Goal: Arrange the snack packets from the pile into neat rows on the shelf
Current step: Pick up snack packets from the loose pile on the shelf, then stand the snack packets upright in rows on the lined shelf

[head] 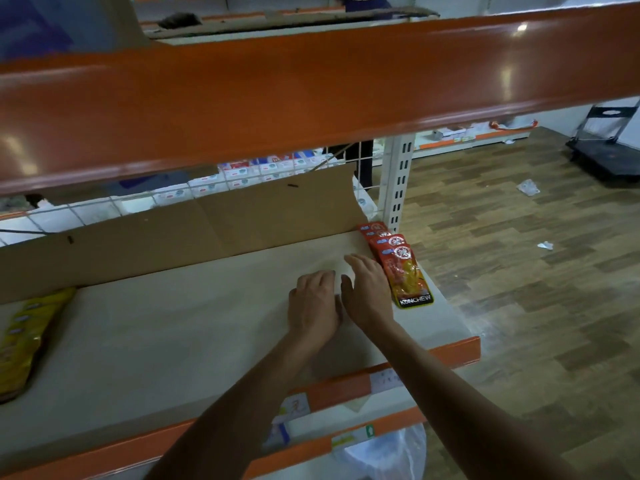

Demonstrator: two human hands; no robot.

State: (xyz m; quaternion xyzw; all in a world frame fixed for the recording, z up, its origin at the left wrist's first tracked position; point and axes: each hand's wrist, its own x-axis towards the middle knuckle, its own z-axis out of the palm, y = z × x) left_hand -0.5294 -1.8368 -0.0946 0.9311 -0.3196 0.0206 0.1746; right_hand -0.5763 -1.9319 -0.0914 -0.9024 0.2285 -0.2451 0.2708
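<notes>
Head view: both hands lie open and empty. Red packets [401, 268] run front to back just right of the right hand [369, 294]; the yellow pile [24, 341] sits far left, nearer the left hand [313, 304].

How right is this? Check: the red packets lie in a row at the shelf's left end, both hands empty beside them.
Wrong end. Head view: the red packets lie in a row at the right end of the shelf, left hand and right hand empty beside them.
</notes>
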